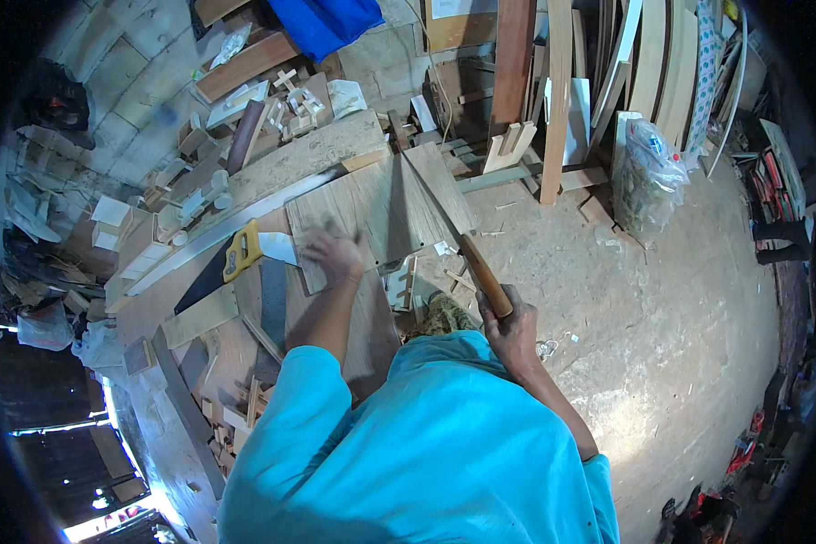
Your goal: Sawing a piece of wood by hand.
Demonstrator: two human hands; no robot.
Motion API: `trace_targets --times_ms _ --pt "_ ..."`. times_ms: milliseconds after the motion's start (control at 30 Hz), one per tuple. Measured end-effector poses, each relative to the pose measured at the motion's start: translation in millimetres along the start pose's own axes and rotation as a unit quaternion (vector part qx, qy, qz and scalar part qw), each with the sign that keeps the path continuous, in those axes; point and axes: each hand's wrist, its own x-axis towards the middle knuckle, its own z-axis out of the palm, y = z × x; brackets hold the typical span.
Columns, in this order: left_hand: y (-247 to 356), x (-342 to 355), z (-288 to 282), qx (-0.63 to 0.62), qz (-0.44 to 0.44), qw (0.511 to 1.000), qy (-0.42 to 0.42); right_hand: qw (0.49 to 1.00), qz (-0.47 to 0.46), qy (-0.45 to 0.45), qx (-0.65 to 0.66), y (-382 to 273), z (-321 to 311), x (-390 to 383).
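Note:
My right hand (510, 337) is wrapped around the wooden handle of a long tool with a thin dark blade (437, 201), seen nearly edge-on, so I cannot tell its exact kind. The blade slants up and left across a wide wood-grained board (385, 204) on the workbench. Over the board's left part is my left hand (335, 252), slightly blurred, fingers spread and holding nothing; I cannot tell whether it touches the board. Just left of that hand lies a handsaw (241, 253) with a yellow handle and a dark blade.
Small wood offcuts (290, 100) crowd the bench's far side by the block wall. Tall planks (553, 109) lean at the back right, beside a filled clear plastic bag (648, 177) on the concrete floor (644, 335). More scraps (236, 412) lie at the lower left.

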Motion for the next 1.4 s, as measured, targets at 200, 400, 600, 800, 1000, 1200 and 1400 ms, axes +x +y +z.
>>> trace_targets --times_ms 200,400,600,800,1000,1200,1400 --pt "36.8 -28.2 -10.2 0.008 0.239 0.949 -0.206 1.0 -0.011 0.014 0.01 -3.1 1.0 -8.5" --pt "42.7 -24.6 -18.8 0.037 0.231 0.953 -0.193 1.0 0.0 0.02 0.012 -6.5 -2.9 -16.4" --pt "38.7 -24.1 -2.7 0.076 0.241 0.951 -0.175 0.999 0.006 0.018 0.031 -2.5 -2.2 -23.3" --pt "37.6 -20.9 1.6 0.092 0.244 0.954 -0.151 0.997 0.063 0.018 0.047 1.8 6.2 -18.3" --pt "42.3 -12.5 -25.0 0.069 0.244 0.947 -0.198 1.0 0.005 0.01 0.017 4.3 9.2 -15.5" --pt "41.0 -10.9 -19.7 0.027 0.257 0.951 -0.168 0.999 0.011 0.018 -0.03 8.2 23.1 -1.1" --pt "43.5 -13.4 -16.9 0.016 0.24 0.956 -0.168 1.0 -0.016 0.016 0.014 -2.0 16.0 -5.3"
